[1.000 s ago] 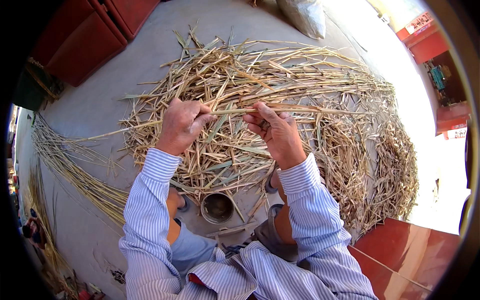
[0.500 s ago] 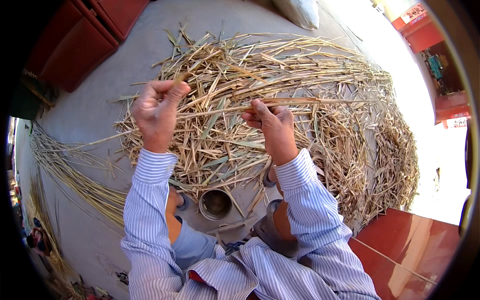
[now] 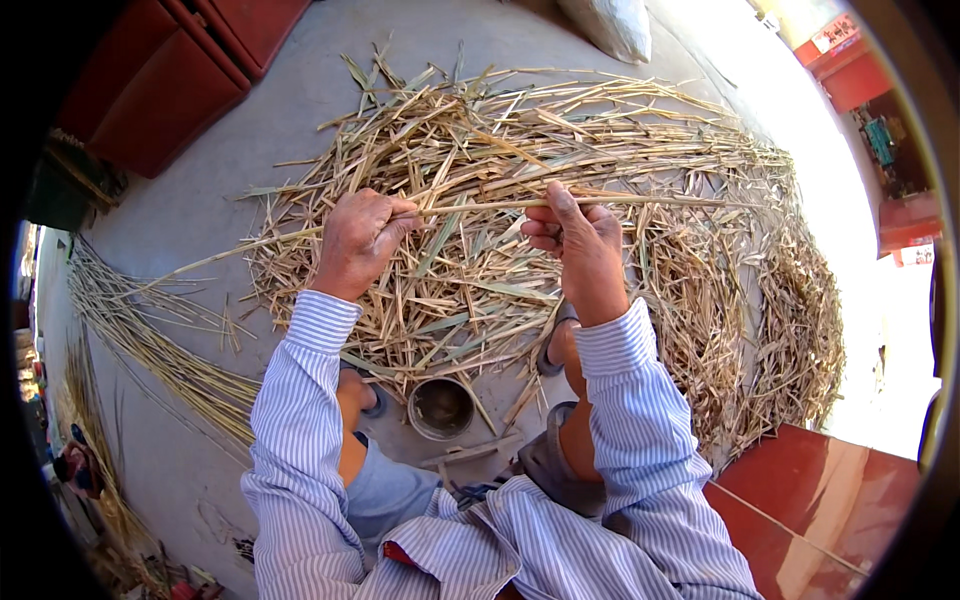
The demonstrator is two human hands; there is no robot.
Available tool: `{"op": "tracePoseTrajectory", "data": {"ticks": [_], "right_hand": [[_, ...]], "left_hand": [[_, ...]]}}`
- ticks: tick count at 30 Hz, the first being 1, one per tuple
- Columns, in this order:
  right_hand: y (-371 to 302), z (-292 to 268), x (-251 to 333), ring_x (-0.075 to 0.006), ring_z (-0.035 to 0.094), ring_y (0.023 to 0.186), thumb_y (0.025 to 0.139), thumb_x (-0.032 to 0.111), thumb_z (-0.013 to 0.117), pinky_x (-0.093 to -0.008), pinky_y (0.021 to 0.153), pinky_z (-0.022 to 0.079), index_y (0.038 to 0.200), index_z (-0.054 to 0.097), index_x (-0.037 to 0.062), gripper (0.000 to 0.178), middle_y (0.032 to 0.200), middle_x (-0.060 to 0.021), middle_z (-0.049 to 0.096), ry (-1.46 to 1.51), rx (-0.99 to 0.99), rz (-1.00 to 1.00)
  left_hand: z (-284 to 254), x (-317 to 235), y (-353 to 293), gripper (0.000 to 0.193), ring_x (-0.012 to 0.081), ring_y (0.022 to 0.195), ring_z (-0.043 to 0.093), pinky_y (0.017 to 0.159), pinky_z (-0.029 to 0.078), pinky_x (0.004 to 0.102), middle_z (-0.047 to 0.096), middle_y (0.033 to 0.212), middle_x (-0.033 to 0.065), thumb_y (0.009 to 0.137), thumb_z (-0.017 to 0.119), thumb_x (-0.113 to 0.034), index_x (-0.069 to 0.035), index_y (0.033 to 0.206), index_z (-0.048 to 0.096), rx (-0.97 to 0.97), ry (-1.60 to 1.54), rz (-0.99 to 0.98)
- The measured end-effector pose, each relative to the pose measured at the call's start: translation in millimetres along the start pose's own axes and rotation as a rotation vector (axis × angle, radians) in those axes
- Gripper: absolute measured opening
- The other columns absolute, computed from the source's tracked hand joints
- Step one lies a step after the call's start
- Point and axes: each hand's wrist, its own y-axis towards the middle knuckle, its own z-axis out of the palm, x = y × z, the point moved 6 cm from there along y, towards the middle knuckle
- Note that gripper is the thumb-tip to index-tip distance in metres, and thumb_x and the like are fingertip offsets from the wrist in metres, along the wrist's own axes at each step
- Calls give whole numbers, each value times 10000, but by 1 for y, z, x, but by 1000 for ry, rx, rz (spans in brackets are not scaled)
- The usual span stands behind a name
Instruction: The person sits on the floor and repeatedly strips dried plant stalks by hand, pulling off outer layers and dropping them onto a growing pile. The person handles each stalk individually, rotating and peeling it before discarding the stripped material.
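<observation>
Floor [image 3: 300, 90]: it is bearing the loose stuff, its flat grey spread probably suiting such long, light pieces.
Straw heap [image 3: 480, 255]: dry leaves and broken stems are lying in a wide tangle beneath and beyond both hands, perhaps because scraps drop most easily there.
Red furniture [image 3: 160, 90]: it is standing at upper left, well apart from the hands, apparently leaving them elbow room.
Stalk bundle [image 3: 200, 375]: slender stems are lying roughly side by side at the left, likely so that the left arm is having them near.
Red panel [image 3: 780, 470]: it is sitting at lower right, just beside the heap; why, I cannot tell.
Pale sack [image 3: 612, 28]: it is resting at the top, partly cut off, its contents not showing.
Left hand [image 3: 358, 243]: thumb and forefinger are pinching the stem, seemingly steadying it.
Right hand [image 3: 590, 258]: well apart from the left, it is gripping the same stem, thumb on top and fingers curling under, likely for fine control.
Metal pot [image 3: 420, 422]: it is sitting at the heap's near edge, between the shoes [image 3: 548, 355], seemingly within reach.
Long stalk [image 3: 480, 207]: it is spanning both hands above the heap, nearly level between them, its left end reaching down toward the bundle.
</observation>
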Motion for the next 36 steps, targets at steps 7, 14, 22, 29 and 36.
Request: {"op": "tracePoseTrajectory", "data": {"ticks": [7,14,22,29,36], "right_hand": [[-2,17,-12,-181,691,739,903,317,680,-263,647,572,1005,616,-28,366,874,-133,690,-26,132,27],[-11,36,-13,-195,698,775,920,242,658,-278,668,580,1010,601,-43,305,888,-148,686,40,198,2],[1,18,-11,-196,701,793,927,180,640,-267,674,583,1032,594,-47,254,891,-136,689,49,175,-30],[-3,20,-7,-199,704,845,946,166,613,-248,703,576,1045,584,-17,210,954,-147,694,28,175,-17],[-5,22,-3,-210,705,825,924,114,627,-276,713,594,1028,571,-57,208,936,-173,689,70,203,-54]], "left_hand": [[8,-7,2,161,222,657,596,619,440,352,660,734,40,710,793,-138,-79,830,704,-82,-42,-7],[2,-11,-1,187,196,648,586,622,442,339,667,733,37,705,810,-155,-71,839,709,-124,-162,-117],[-55,54,-11,217,209,729,607,686,470,344,658,749,66,817,749,-237,-48,904,687,-394,-393,-541],[-9,19,-1,260,221,745,611,690,477,340,651,813,89,806,752,-249,-27,927,691,89,-73,-120],[20,14,-6,184,135,737,615,666,503,278,667,776,58,809,757,-110,8,927,678,187,-512,-396]]}}
